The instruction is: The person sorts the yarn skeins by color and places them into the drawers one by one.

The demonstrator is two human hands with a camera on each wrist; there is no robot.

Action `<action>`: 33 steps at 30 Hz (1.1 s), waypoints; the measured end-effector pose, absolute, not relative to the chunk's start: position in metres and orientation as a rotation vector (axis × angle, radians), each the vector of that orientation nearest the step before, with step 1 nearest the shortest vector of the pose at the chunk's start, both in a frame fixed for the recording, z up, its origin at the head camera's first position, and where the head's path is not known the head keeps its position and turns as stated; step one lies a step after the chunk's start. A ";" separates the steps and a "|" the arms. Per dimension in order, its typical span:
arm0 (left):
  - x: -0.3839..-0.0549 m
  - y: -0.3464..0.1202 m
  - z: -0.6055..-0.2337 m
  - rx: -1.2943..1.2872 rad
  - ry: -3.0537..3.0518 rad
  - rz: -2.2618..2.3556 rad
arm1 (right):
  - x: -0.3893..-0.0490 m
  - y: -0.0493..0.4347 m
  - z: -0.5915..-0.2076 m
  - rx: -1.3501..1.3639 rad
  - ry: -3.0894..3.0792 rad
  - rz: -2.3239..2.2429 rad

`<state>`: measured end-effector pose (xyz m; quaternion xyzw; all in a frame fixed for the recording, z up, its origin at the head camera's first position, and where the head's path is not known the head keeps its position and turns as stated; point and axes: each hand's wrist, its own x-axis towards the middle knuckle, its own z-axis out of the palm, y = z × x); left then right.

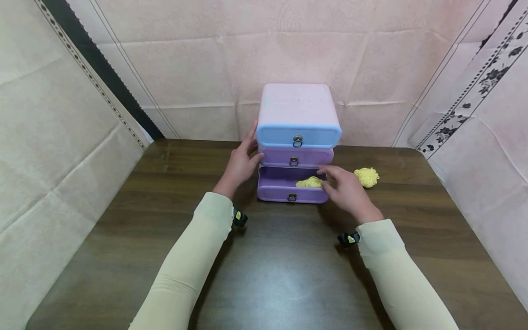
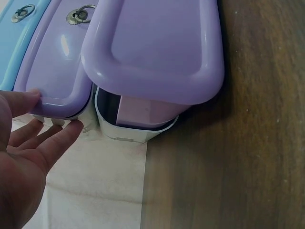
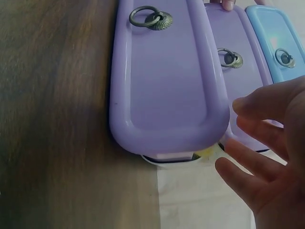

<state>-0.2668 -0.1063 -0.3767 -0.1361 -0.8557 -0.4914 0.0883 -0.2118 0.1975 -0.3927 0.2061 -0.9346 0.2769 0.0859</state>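
Observation:
A small drawer cabinet stands on the table, with a blue top drawer and a purple middle drawer, both closed. Its purple bottom drawer is pulled out, and a yellow yarn ball lies inside at the right. My left hand rests against the cabinet's left side, thumb at the middle drawer's front edge. At the bottom drawer's right end is my right hand, fingertips over the rim beside the yarn. In the right wrist view, its thumb and fingers are apart with nothing between them.
A second yellow yarn ball sits on the brown wooden table, just beyond my right hand. Ring pulls hang on the drawer fronts, such as this metal ring. Pale patterned cloth hangs behind and along both sides.

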 end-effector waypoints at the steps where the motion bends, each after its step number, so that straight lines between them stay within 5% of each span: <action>1: -0.267 -0.106 -0.377 -0.402 -2.550 -1.464 | -0.211 0.199 -0.393 0.604 -2.796 0.832; 33: -0.268 -0.106 -0.380 -0.404 -2.540 -1.478 | -0.214 0.229 -0.400 0.458 -2.830 0.786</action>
